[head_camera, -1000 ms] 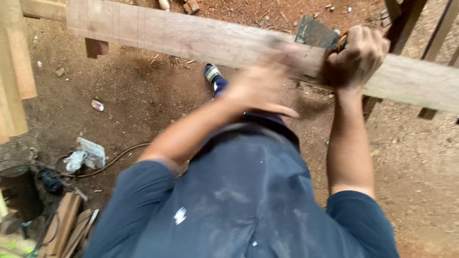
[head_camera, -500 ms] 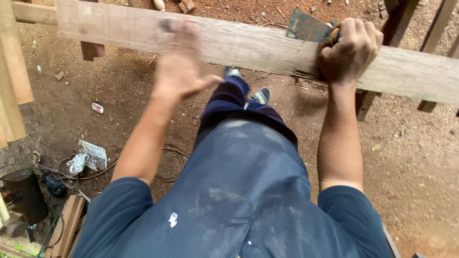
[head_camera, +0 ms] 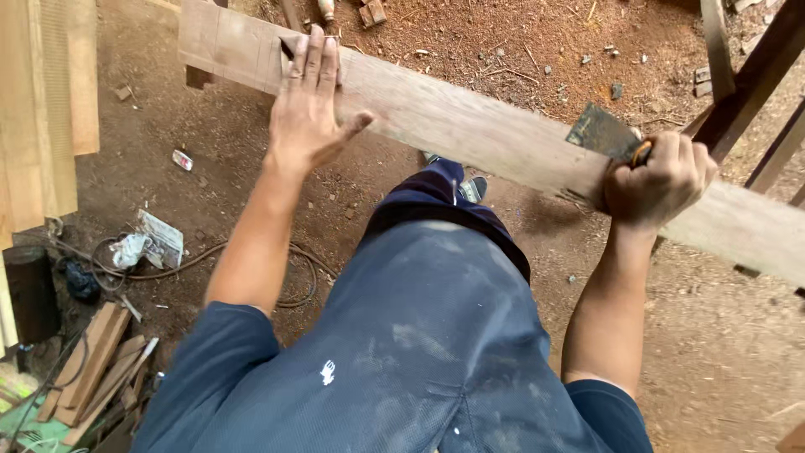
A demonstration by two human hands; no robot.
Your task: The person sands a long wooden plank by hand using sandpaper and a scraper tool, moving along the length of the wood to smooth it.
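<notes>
A long wooden plank (head_camera: 470, 126) ran from far left to near right above the dirt floor (head_camera: 520, 50). The left hand (head_camera: 306, 109) lay flat and open on its far-left end. The right hand (head_camera: 658, 180) had its grip closed around a broad-bladed chisel (head_camera: 602, 134) resting on the plank.
</notes>
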